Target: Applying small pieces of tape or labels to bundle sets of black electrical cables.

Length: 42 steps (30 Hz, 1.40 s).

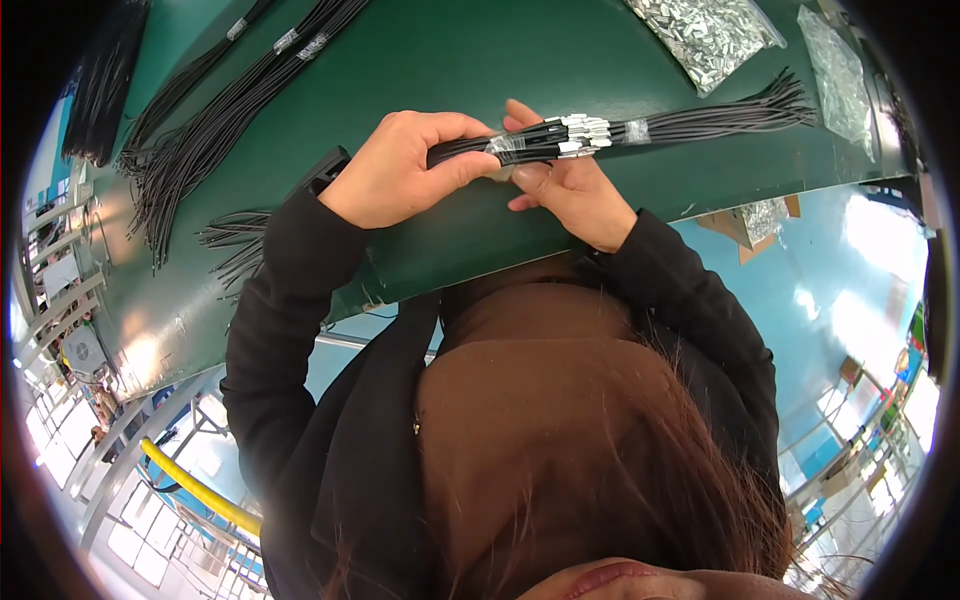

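Observation:
My left hand point(405, 165) is closed around a bundle of black cables point(530, 142) tipped with silver metal terminals point(585, 134). My right hand point(560, 180) sits under and against the same bundle, fingers supporting it near the taped part. A second taped bundle of black cables point(720, 118) lies on the green table point(440, 60) right beside the terminals, reaching to the right. Both sleeves are black.
Further black cable bundles point(215, 120) lie at the table's left, one dark stack point(105, 80) at the far left edge. Two clear bags of small silver metal parts point(705, 30) point(840, 75) rest at the upper right. Blue floor and metal racks show beyond the table.

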### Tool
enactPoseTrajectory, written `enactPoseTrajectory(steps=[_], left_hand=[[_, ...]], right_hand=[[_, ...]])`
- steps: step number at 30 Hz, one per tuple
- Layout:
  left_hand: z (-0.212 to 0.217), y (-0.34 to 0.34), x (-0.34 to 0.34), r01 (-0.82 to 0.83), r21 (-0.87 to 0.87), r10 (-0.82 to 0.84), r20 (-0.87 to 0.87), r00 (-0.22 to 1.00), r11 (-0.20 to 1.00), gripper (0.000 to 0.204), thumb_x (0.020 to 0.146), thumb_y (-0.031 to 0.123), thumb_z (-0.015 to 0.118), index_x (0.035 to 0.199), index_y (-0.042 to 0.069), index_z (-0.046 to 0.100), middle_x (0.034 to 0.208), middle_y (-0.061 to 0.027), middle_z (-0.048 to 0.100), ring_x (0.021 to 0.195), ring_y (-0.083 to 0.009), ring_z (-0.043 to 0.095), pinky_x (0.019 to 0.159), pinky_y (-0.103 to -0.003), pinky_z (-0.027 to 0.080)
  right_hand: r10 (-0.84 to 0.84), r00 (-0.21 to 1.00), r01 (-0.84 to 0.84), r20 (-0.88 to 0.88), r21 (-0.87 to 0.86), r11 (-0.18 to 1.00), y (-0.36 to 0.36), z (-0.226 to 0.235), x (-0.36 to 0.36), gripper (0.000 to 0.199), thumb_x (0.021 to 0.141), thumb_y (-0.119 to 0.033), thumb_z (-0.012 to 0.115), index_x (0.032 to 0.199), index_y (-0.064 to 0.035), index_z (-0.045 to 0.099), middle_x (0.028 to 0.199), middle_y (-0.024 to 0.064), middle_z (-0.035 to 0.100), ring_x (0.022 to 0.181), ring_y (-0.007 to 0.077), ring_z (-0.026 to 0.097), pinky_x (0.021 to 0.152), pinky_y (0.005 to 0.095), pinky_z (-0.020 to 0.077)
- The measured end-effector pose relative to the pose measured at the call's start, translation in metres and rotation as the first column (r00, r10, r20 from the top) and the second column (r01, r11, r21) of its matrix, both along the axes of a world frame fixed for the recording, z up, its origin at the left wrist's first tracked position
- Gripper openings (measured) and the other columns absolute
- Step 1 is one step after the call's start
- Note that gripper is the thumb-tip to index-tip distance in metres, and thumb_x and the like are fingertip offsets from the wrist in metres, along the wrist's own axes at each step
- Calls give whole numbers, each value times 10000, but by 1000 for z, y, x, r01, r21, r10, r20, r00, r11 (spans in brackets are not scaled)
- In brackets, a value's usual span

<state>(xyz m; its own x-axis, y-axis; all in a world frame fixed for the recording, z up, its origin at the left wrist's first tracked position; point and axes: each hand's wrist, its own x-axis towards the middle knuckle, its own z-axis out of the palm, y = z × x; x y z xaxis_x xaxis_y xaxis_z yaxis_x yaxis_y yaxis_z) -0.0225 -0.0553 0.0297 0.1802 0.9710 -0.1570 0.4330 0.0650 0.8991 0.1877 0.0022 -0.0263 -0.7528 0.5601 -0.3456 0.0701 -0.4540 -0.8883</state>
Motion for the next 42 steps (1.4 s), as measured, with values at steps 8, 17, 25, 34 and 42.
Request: enactPoseTrajectory(steps=[8,17,25,34,42], left_hand=[[-3,3,-2,6,7,-6,40,999,1000,237,864,175,656,1016,-7,648,769,-93,656,684,-153,603,641,-274,476],[-35,7,1,-30,320,122,-273,954,947,195,839,208,673,938,41,644,774,-105,647,683,-239,621,613,-322,487],[-67,-17,15,216,550,212,-610,763,807,222,828,223,673,957,71,575,739,-81,577,648,-242,598,551,-342,468],[-58,-20,20,47,565,222,-398,890,824,269,799,199,699,994,50,590,770,-92,627,649,-263,612,543,-349,473],[-16,-8,11,-26,106,35,-84,996,994,217,865,149,642,1029,7,649,778,-89,649,645,-190,603,601,-289,483]], right_hand=[[67,996,-68,60,22,997,-1,4,-10,267,954,-223,519,1148,-39,524,944,63,602,782,120,618,624,261,541],[181,941,-150,286,-127,980,-23,31,0,323,970,-334,465,959,-26,559,753,69,587,450,87,517,407,219,463],[225,922,-119,315,-324,939,19,54,-12,517,956,-492,419,963,5,564,658,99,594,397,108,509,363,235,452],[289,950,-198,113,-498,844,25,51,4,518,982,-426,416,1048,64,568,701,117,643,442,142,573,396,252,483],[5,949,19,316,-74,997,-10,24,17,329,943,-142,544,1229,6,473,1093,132,601,767,163,647,675,277,557]])
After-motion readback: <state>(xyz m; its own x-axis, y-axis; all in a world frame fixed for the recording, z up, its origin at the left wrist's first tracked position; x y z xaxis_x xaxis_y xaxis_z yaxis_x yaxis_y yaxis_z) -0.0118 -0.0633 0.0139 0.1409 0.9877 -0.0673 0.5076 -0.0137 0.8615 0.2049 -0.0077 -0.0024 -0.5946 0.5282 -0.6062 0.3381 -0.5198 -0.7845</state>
